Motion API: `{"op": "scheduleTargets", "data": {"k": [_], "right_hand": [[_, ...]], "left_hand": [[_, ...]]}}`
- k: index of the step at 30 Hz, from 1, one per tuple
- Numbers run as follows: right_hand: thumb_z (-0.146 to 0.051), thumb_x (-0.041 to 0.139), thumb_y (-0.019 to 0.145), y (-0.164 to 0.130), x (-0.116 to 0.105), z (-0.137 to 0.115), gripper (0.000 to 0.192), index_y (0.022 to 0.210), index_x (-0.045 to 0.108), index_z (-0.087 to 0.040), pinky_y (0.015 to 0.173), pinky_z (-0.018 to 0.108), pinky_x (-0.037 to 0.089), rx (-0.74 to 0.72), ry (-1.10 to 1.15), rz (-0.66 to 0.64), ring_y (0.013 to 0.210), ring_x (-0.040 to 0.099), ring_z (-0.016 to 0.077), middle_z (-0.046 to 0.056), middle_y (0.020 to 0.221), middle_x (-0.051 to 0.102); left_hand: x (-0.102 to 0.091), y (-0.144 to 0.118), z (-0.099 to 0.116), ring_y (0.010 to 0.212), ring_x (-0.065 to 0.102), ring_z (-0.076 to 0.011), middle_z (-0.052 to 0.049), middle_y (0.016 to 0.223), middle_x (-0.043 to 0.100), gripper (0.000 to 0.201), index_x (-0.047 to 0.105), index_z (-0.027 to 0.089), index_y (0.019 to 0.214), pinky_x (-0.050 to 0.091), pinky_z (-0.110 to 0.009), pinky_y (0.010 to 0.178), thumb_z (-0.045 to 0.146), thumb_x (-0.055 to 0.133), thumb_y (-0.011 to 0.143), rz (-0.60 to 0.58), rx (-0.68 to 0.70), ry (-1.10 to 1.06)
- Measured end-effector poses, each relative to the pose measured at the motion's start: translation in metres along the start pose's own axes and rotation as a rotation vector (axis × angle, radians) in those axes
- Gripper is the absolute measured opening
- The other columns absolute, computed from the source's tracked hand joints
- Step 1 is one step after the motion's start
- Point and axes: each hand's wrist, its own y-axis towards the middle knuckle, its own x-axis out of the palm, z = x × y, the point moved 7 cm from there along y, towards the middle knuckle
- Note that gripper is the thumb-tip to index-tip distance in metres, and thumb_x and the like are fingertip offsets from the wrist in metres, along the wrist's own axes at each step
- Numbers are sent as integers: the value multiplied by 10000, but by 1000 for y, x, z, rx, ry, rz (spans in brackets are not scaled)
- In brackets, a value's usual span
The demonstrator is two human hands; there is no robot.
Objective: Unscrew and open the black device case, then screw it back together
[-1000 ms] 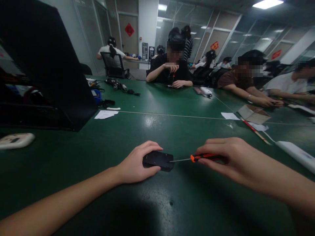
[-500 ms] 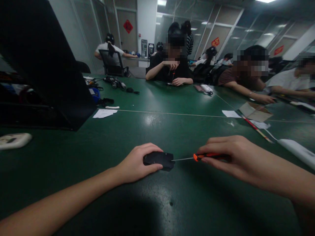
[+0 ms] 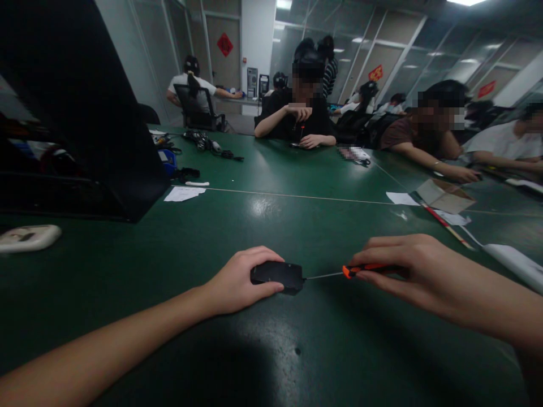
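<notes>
Sideways, the screwdriver (image 3: pixel 360 270) clenched in the right hand (image 3: pixel 407 265) points left at the black device (image 3: pixel 278 276) gripped by the left hand (image 3: pixel 240 282).

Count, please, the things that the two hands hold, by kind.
Black device, under the left hand: 1
Orange-handled screwdriver, in the right hand: 1
Total: 2

Flat black device (image 3: pixel 278 276), orange-handled screwdriver (image 3: pixel 360 269) alongside
</notes>
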Motion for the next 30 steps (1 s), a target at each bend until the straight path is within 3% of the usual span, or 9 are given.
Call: {"op": "scheduleTargets", "data": {"k": [6,14,17,20,23,26,28,30], "right_hand": [[-266,566,960,-1,-5,-1,232,1053,778,-258,643,333,562,-9,16,52,757,723,225,88,919,762],[-357,570,965,2,2,6,239,1061,772,-272,653,303,533,32,47,6,762,703,200,53,923,752],[-459,555,966,6,11,22,329,976,792,-232,599,289,488,171,120,-54,669,650,181,39,815,741],[-556,558,942,10,24,47,440,832,791,-199,518,265,380,308,190,-111,547,507,136,-2,634,640],[-589,528,950,13,35,62,507,754,764,-185,500,259,329,316,255,-160,512,423,116,-28,553,526],[-522,555,964,12,25,46,421,821,778,-195,546,270,394,202,184,-55,583,533,141,10,662,625],[-414,592,964,8,12,15,274,955,794,-229,634,290,443,11,18,62,720,622,175,50,821,696],[-333,618,947,3,2,-13,188,951,794,-270,627,294,423,-101,-175,169,721,613,184,41,800,690]], "left_hand": [[0,-1,0,1081,661,-237,-63,1181,713,351,686,224,1183,498,-367,967,342,749,859,11,16,-7],[0,0,-1,1083,650,-221,-53,1183,701,347,679,219,1182,483,-351,972,321,756,859,-7,-6,-15],[1,1,-1,1086,642,-218,-52,1187,691,348,671,222,1193,478,-348,967,325,745,869,-19,-5,-20],[2,0,-1,1098,633,-223,-59,1204,678,348,662,225,1206,472,-357,972,334,730,882,-37,-4,-18],[3,-1,0,1112,623,-226,-61,1220,663,346,653,227,1221,466,-363,980,337,711,898,-50,-11,-2],[3,-2,1,1112,619,-226,-58,1223,653,334,647,232,1230,464,-367,975,332,689,914,-59,-11,15],[4,-2,2,1104,619,-226,-56,1217,653,328,645,233,1230,464,-368,968,328,683,919,-63,-6,23],[4,-2,2,1097,620,-225,-56,1208,655,323,647,231,1225,463,-367,967,322,685,917,-61,-2,26]]}}
